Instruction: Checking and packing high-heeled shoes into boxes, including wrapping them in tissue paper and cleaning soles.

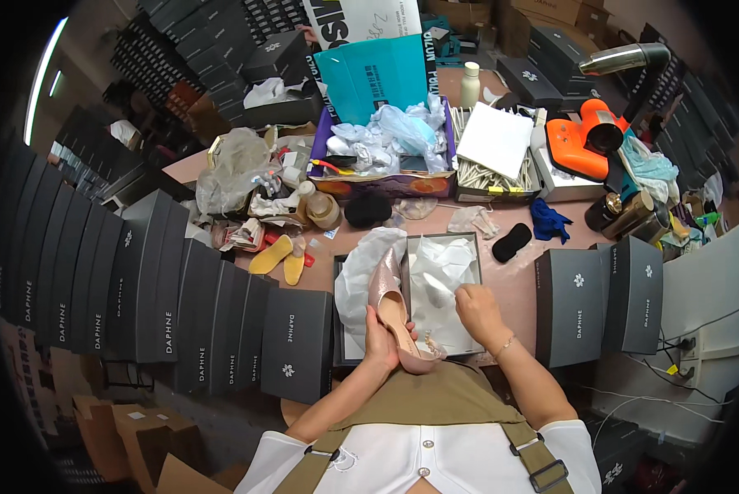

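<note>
My left hand [379,339] is closed around the waist of a pink glittery pointed shoe [386,284], its toe pointing away from me and its heel end close to my apron. A beaded strap [433,342] shows at the heel. To the right, my right hand [478,314] is closed, fingers curled in; whatever they hold, if anything, is hidden. It hovers over an open grey shoebox [477,247] lined with white tissue paper [445,257]. More crumpled tissue [354,276] lies under the shoe on the left side of the box.
Grey shoeboxes [295,342] line the left, and others [579,305] stand right. Behind are yellow insoles [270,257], a glass jar [323,211], black pads [512,243], a blue cloth [549,221], a carton of crumpled plastic [386,185], white sticks [491,174] and an orange hot-air tool [579,144].
</note>
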### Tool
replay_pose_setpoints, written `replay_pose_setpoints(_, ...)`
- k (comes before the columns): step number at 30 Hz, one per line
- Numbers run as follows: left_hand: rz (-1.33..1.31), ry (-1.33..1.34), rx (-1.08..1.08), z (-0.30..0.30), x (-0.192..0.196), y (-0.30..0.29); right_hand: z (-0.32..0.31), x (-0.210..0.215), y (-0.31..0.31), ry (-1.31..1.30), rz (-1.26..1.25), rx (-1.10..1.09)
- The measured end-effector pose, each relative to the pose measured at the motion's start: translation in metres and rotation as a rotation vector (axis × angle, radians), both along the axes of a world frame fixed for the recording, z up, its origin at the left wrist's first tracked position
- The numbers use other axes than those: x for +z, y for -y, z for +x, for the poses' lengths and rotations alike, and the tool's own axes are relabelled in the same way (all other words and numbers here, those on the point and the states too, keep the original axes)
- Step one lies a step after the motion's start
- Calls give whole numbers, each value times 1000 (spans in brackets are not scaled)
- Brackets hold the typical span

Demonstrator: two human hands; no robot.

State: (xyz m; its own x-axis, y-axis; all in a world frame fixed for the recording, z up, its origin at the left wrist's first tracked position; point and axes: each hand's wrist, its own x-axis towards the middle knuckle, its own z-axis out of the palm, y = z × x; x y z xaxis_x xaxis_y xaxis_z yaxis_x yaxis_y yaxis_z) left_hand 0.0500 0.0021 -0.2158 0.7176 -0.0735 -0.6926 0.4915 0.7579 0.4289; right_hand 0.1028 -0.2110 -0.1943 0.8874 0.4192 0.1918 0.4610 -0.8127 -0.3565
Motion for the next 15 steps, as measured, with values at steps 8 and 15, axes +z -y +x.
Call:
replay_pose_setpoints(8, 57, 219, 28, 3, -17, 29, -12, -5, -89, -281, 490, 211)
replay_pose_setpoints(15, 9, 150, -28, 9, 29, 11, 18, 7, -115, -827, 502, 110)
